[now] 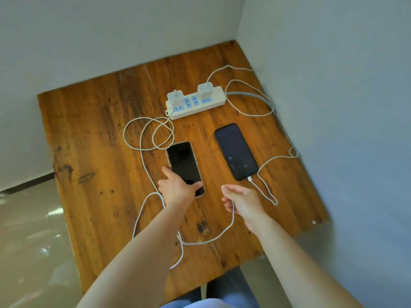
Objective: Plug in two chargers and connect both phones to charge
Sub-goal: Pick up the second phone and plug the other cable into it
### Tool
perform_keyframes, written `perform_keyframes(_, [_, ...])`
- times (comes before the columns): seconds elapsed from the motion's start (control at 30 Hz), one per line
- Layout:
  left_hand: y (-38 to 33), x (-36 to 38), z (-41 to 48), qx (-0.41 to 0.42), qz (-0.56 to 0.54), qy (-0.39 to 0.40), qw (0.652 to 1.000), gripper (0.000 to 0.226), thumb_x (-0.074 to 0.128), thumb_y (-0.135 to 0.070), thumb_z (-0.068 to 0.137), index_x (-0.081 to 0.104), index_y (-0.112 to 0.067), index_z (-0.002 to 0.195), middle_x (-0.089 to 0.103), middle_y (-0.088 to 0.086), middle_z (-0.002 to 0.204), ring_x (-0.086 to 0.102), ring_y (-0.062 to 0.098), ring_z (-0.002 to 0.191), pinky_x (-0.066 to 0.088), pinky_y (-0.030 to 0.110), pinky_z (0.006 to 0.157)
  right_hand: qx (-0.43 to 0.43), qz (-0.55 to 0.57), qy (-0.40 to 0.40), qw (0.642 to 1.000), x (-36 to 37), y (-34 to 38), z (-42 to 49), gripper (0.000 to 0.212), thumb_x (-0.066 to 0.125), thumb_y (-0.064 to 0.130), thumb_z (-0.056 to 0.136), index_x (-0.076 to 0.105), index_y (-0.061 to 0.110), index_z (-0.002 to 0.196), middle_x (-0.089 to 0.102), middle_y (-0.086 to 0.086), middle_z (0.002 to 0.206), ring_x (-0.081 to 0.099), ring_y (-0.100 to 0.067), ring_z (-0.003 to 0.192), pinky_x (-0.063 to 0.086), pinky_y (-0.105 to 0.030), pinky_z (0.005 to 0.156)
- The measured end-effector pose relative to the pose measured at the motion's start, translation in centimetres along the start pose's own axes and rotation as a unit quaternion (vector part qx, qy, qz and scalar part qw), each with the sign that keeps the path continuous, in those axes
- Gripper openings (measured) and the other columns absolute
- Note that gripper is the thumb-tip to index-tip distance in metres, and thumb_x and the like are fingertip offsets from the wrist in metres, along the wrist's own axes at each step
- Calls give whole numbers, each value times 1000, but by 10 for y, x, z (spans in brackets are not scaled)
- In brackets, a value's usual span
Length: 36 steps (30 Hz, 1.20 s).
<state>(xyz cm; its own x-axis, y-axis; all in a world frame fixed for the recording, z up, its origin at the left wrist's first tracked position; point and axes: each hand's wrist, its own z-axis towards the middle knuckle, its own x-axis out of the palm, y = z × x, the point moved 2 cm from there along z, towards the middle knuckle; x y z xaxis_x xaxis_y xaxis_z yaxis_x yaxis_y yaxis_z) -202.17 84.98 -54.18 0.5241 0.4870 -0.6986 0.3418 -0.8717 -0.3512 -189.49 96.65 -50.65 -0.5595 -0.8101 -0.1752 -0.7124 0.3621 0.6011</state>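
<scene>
A white power strip (209,103) lies at the back of the wooden table (100,152). One white charger (175,96) sits at its left end and another charger (205,88) further right. The right phone (235,151) lies flat with a white cable (266,187) plugged into its near end. My left hand (175,187) grips the near end of the left phone (184,167), thumb and fingers on its sides. My right hand (241,201) holds the free end of the left charger's cable (231,225), which loops across the table behind my left arm.
Walls close the table in at the back and on the right. The strip's grey mains cord (251,94) runs off to the right wall. Cable coils (146,136) lie left of the phones. A glossy tiled floor (29,230) shows on the left, my legs below the near edge.
</scene>
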Motion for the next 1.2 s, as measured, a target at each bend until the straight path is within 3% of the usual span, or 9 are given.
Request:
perform_keyframes(0.17, [-2,-2,-15,0,-104,19,994,64,72,-24,82,37,-11,133,52,14,134,57,34,114,55,34,74,-1,1,24,1000,-20,6,-4,19,63,22,89,69,21,107,70,-6,90,64,-18,79,55,-23,66])
perform_keyframes(0.27, [-8,-11,-31,-23,-193,57,979,43,65,-21,88,50,-8,126,61,11,125,61,31,110,54,32,77,-9,-12,36,999,-31,20,-9,17,58,18,92,68,19,106,69,-8,92,65,-20,82,56,-26,70])
perform_keyframes(0.33, [-16,-24,-42,-78,-290,117,947,40,67,-19,86,53,-6,122,65,13,115,66,28,99,58,34,76,-21,-22,45,999,-38,32,-16,15,58,19,92,70,16,102,70,-8,91,66,-21,83,56,-27,72])
perform_keyframes(0.4, [-24,-43,-55,-140,-395,168,892,31,70,-13,84,57,-4,111,67,14,99,69,24,80,59,29,58,-47,-33,54,997,-43,45,-24,14,60,20,91,71,13,94,72,-9,88,68,-20,80,57,-27,72])
perform_keyframes(0.5, [-25,-72,-75,-185,-488,210,827,35,71,-6,81,52,-5,112,65,18,96,69,22,70,56,24,44,-91,-48,77,992,-45,69,-42,14,62,21,90,72,12,90,74,-7,83,69,-19,77,57,-27,69])
perform_keyframes(0.73, [-24,-120,-92,-147,-584,226,766,51,62,0,85,40,-8,131,69,26,101,74,27,76,56,26,46,-193,-103,150,964,-24,113,-81,24,67,32,85,76,11,78,74,-5,75,71,-17,72,56,-24,65])
perform_keyframes(0.9, [-28,-147,-94,-124,-606,196,761,47,63,-4,85,42,-10,126,74,23,82,74,27,74,54,24,43,-228,-130,197,945,-1,132,-100,22,66,29,87,76,12,78,74,-1,71,71,-14,70,55,-20,61])
perform_keyframes(1.03, [-26,-161,-95,-101,-613,191,760,50,65,-6,85,43,-10,129,71,21,104,74,27,79,55,23,45,-236,-120,197,944,15,139,-110,21,62,23,89,75,15,76,72,2,68,70,-13,68,56,-22,62])
perform_keyframes(1.2, [-23,-168,-98,-91,-624,193,752,57,66,-4,84,40,-12,134,70,21,107,73,28,83,52,23,42,-231,-123,168,950,25,139,-116,23,61,27,90,73,12,76,70,2,64,69,-14,67,54,-21,60])
